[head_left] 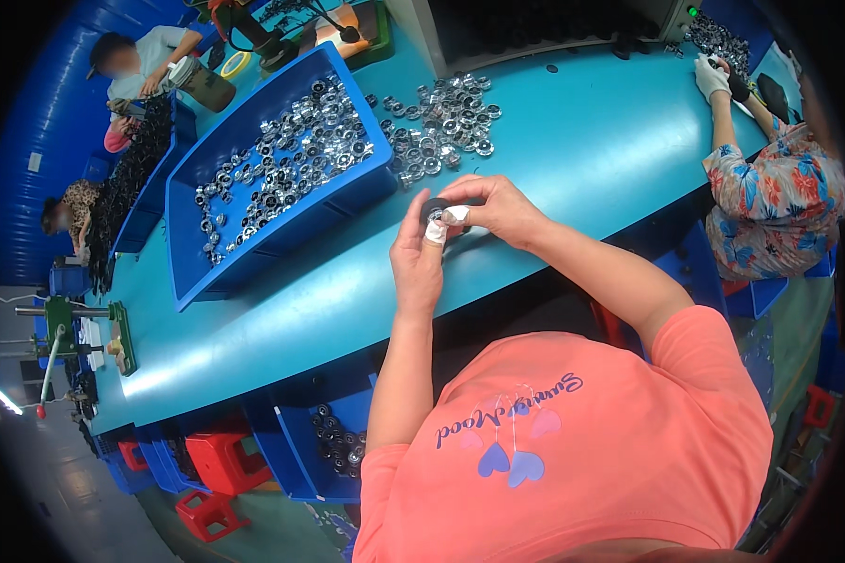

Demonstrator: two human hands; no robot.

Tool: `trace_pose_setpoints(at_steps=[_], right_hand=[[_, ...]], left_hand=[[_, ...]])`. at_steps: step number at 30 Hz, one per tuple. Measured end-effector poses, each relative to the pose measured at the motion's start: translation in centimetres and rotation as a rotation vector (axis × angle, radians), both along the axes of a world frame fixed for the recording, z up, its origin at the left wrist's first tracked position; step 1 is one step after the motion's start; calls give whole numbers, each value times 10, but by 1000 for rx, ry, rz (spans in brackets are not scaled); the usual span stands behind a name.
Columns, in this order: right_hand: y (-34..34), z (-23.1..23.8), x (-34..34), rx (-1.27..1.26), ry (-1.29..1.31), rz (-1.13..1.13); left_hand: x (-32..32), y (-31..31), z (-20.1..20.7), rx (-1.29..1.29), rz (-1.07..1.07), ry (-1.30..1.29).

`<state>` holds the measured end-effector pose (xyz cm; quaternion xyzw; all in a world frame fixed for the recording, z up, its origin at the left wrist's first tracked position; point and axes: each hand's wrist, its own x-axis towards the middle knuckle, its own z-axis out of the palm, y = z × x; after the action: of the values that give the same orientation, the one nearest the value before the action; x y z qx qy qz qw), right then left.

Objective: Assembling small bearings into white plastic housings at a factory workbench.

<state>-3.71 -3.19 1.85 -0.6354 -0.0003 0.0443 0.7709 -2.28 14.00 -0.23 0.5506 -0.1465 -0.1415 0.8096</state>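
Note:
My left hand (pixel 416 253) and my right hand (pixel 499 210) meet over the near edge of the teal table, both closed on a small black wheel (pixel 431 207) with a shiny centre. White tape wraps both thumbs, which press close together at the wheel's near side. My fingers curl around its far side and cover part of it. Just beyond my hands lies a loose pile of shiny silver round hubs (pixel 446 120). A large blue bin (pixel 282 242) to the left holds many more of these hubs.
The teal table (pixel 573 122) runs across, with a green hand press (pixel 61 324) at its left end. A co-worker in white gloves (pixel 712 80) works at the right. Two others are at the far left. Below stand a blue bin (pixel 296 460) of dark wheels and red stools (pixel 223 462).

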Motion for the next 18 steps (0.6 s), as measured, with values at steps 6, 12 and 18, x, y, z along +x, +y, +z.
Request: trace_pose_setpoints(at_steps=[6, 12, 18], right_hand=[[5, -11, -2, -2, -23, -31], [9, -14, -7, -81, -106, -117], [13, -7, -15, -464, -420, -267]], left_hand=[[1, -4, -5, 143, 135, -136], [-4, -12, 3, 215, 248, -125], [-3, -15, 3, 123, 221, -75]])
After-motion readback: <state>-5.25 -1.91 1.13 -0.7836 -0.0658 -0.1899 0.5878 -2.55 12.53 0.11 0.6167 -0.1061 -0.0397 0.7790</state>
